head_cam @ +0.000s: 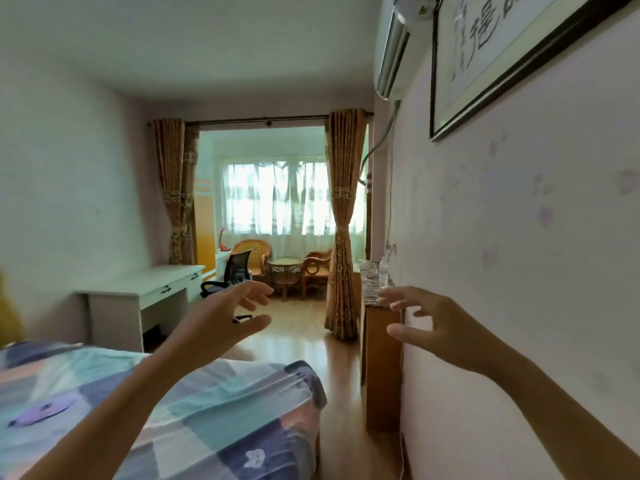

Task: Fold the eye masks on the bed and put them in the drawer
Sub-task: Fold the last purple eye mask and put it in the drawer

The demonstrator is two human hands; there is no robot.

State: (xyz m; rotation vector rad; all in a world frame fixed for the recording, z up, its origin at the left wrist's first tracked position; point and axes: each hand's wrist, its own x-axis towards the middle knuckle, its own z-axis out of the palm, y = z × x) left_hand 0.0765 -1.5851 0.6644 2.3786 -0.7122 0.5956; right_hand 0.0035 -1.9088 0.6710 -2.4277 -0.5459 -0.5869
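Note:
A purple eye mask [41, 412] lies flat on the patchwork bedspread [221, 407] at the lower left. Both my arms are stretched forward in the air above the bed's end. My left hand [225, 315] has its fingers spread and loosely curved, holding nothing. My right hand [429, 322] hovers near the wall, fingers also spread and empty. A wooden cabinet [381, 362] stands against the right wall just below my right hand; no drawer front shows from here.
A white desk [145, 296] with drawers stands left, a black office chair [230, 275] beyond it. Wicker chairs and a round table [285, 271] sit by the curtained window. Bottles [382, 271] stand on the cabinet. Wood floor [311, 341] runs between bed and wall.

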